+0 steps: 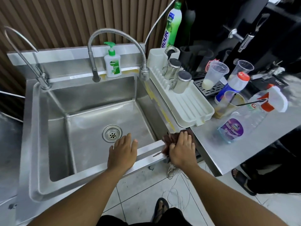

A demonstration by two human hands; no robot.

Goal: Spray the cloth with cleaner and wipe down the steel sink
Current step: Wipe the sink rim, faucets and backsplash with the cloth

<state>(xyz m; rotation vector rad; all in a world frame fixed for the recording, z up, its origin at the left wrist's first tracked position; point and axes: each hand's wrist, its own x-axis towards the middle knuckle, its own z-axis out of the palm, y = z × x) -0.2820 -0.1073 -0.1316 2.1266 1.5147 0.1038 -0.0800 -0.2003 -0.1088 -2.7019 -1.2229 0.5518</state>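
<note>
The steel sink (40,128) fills the left half of the view, its basin bare around the round drain (112,133). A dark brown cloth (171,138) lies bunched on the sink's front right corner. My right hand (182,149) presses down on it with the fingers spread flat over the top. My left hand (123,152) rests open on the front rim, fingers straight and pointing into the basin. The clear glass cleaner spray bottle (241,123) with a red and white trigger stands on the steel counter to the right, apart from both hands.
A white drying rack (187,105) with two steel cups sits right of the basin. A flexible tap (117,32) arches over it, a soap pump bottle (112,64) behind. Plastic cups and bottles crowd the counter (244,152). Another person's sandalled foot (241,178) stands at right; loose wires lie on the floor.
</note>
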